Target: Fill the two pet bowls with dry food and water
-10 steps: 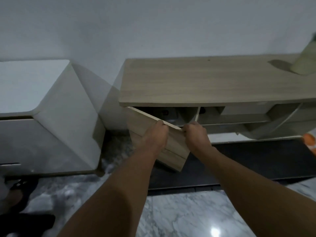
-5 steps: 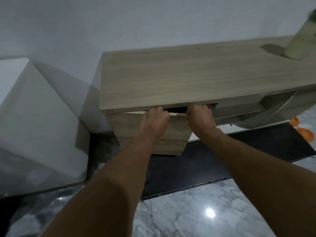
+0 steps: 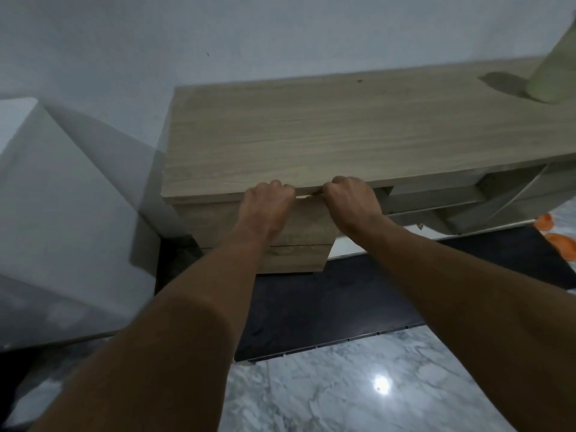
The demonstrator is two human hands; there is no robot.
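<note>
our left hand (image 3: 268, 207) and right hand (image 3: 350, 202) sit side by side, fingers curled over the top edge of the cabinet door (image 3: 296, 241), which lies almost flush under the wooden top (image 3: 343, 135); no pet bowls, dry food or water show anywhere in view; we judge nothing is filled yet, so both fillings remain; a pale bottle (image 3: 551, 73) stands far right.

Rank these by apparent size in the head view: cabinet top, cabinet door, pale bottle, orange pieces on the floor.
1. cabinet top
2. cabinet door
3. pale bottle, cropped by the frame
4. orange pieces, also cropped, so the last two places are unsure
</note>
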